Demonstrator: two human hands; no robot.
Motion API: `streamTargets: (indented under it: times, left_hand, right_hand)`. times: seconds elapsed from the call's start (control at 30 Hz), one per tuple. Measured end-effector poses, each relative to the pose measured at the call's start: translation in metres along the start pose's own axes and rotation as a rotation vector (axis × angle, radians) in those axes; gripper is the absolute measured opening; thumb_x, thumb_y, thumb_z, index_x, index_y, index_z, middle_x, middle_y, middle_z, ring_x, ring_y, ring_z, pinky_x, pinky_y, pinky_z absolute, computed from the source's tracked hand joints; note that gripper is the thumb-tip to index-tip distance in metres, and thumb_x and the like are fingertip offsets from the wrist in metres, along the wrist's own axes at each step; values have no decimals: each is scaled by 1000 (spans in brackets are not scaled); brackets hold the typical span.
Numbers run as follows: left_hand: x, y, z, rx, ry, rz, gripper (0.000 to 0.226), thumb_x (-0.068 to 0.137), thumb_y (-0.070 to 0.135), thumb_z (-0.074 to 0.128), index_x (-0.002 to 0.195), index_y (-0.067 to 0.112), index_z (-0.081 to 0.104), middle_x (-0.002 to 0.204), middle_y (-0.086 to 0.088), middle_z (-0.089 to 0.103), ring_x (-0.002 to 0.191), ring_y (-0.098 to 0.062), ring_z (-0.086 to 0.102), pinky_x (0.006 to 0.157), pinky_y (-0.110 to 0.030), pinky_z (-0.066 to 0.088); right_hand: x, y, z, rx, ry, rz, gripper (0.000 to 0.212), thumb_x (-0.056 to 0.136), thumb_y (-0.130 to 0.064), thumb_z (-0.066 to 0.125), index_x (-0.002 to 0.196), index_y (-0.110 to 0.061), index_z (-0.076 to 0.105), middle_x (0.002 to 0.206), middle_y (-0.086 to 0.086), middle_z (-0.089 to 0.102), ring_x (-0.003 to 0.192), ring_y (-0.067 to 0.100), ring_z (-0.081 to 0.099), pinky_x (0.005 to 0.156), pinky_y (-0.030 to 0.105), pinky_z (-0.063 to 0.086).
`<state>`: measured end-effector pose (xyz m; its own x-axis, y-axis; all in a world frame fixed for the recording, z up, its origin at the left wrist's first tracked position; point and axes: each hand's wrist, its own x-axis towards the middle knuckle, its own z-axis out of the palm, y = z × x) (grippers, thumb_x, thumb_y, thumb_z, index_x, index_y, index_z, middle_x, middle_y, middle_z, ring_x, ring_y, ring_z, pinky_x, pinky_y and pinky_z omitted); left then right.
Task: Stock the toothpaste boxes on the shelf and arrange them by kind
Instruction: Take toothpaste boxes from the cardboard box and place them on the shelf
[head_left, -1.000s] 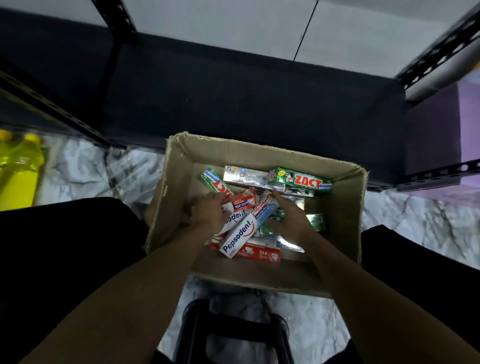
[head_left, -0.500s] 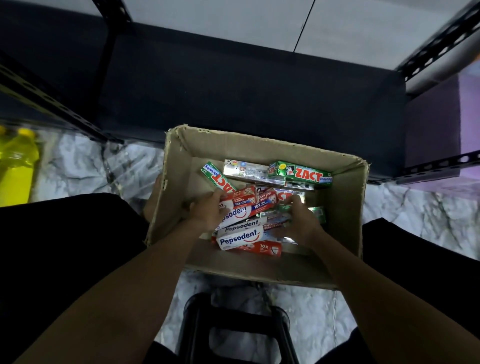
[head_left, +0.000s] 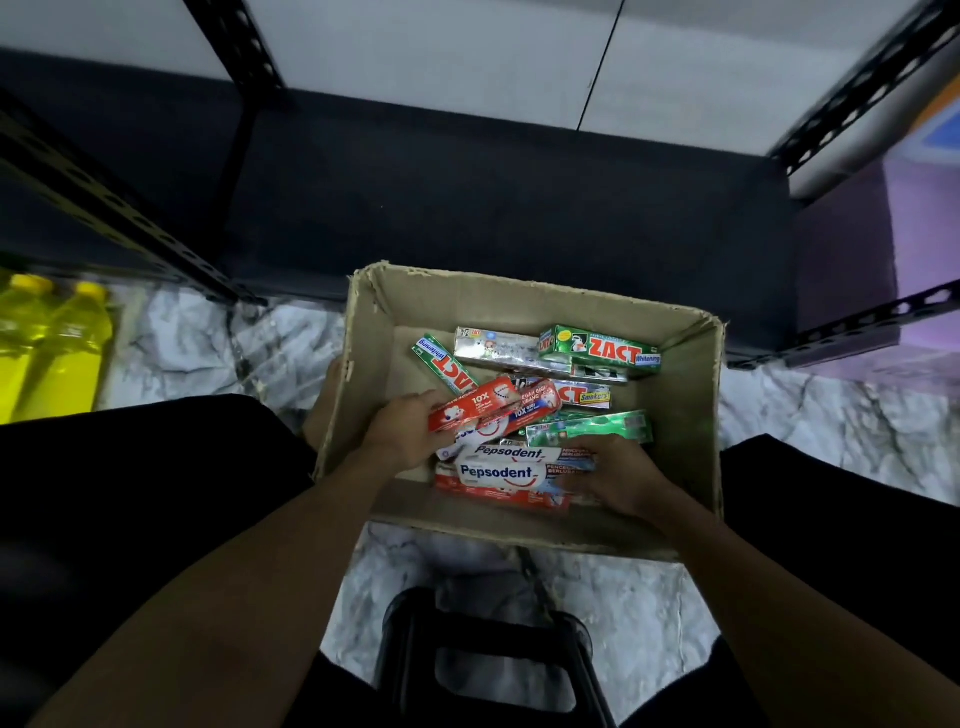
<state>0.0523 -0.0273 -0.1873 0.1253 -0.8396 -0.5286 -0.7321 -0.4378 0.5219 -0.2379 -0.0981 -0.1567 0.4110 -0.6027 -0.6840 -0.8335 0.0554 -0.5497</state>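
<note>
left hand (head_left: 410, 428) grip pinches red box (head_left: 483, 410) end; right hand (head_left: 618, 475) grip clasps pepsodent boxes (head_left: 504, 470) end

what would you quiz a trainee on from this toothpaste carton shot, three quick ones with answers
1. True or false: the left hand is empty.
2. The right hand holds the end of: A) the white Pepsodent boxes B) a yellow bottle C) a shelf post.
3. Fill in: the green box at the far right of the cardboard carton reads ____.

Key: 1 false, it grips a red box; 2 A; 3 ZACT.
</note>
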Motion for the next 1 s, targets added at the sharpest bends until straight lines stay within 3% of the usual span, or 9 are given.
streamTargets:
  times: [0.1, 0.2, 0.33, 0.47, 0.57, 0.67, 0.8, 0.9, 1.0]
  left_hand:
    - [-18, 16, -12, -4, 37, 1, 46, 81, 40, 74, 124, 30, 60, 116, 4, 72, 102, -19, 68, 87, -34, 55]
    - [-34, 35, -32, 2, 121, 47, 42, 84, 42, 68, 124, 34, 57, 117, 4, 72, 100, -20, 69, 84, -36, 56]
    - [-58, 60, -68, 74, 228, 128, 40, 94, 41, 62, 133, 34, 57, 117, 2, 71, 97, -21, 68, 81, -34, 54]
    - [-91, 84, -115, -14, 345, 215, 36, 92, 44, 65, 128, 37, 61, 110, 9, 73, 94, -14, 69, 81, -36, 55]
    - [-119, 103, -154, 5, 458, 277, 37, 88, 48, 67, 123, 40, 63, 112, 12, 73, 96, -11, 68, 83, -37, 55]
    - [-152, 123, -199, 56, 525, 330, 36, 86, 54, 67, 121, 43, 63, 111, 15, 73, 93, -9, 68, 81, -36, 55]
    - [-203, 147, -258, 66, 618, 376, 36, 86, 55, 68, 119, 41, 66, 106, 16, 73, 90, -6, 67, 81, -34, 55]
    - [-247, 165, -298, 52, 670, 406, 37, 85, 58, 68, 118, 42, 69, 97, 22, 72, 82, 4, 65, 74, -24, 52]
    - [-285, 180, -329, 18, 720, 442, 30, 86, 47, 72, 116, 39, 73, 72, 29, 68, 58, 17, 54, 55, -7, 37]
  right_hand:
    - [-16, 2, -18, 139, 70, 16, 50, 75, -29, 85, 120, -14, 69, 115, -2, 71, 98, 11, 67, 78, 16, 51]
    - [-36, 1, -34, 228, 162, -2, 43, 76, -22, 84, 116, -16, 71, 106, -3, 73, 85, 3, 67, 68, 8, 48]
    - [-58, -14, -54, 376, 245, -49, 50, 75, -17, 84, 123, -12, 68, 115, 2, 72, 97, 11, 67, 82, 18, 49]
    - [-85, -50, -81, 430, 279, -172, 46, 80, -16, 80, 124, -13, 67, 112, -3, 72, 97, 9, 67, 76, 10, 49]
    - [-105, -80, -105, 419, 324, -283, 48, 80, -18, 80, 127, -15, 66, 113, -7, 72, 102, 8, 68, 88, 24, 52]
    - [-130, -115, -127, 433, 348, -380, 48, 81, -16, 79, 126, -20, 66, 108, -7, 74, 99, 12, 71, 87, 29, 56]
    - [-167, -165, -149, 441, 390, -524, 50, 76, -20, 79, 124, -18, 66, 104, -4, 76, 92, 10, 70, 80, 17, 54]
    - [-196, -204, -161, 433, 414, -614, 42, 82, -16, 76, 122, -17, 67, 99, -9, 76, 85, 2, 69, 73, 11, 51]
    - [-222, -244, -170, 406, 422, -697, 40, 83, -18, 74, 122, -17, 66, 99, -8, 76, 84, 1, 70, 71, 9, 49]
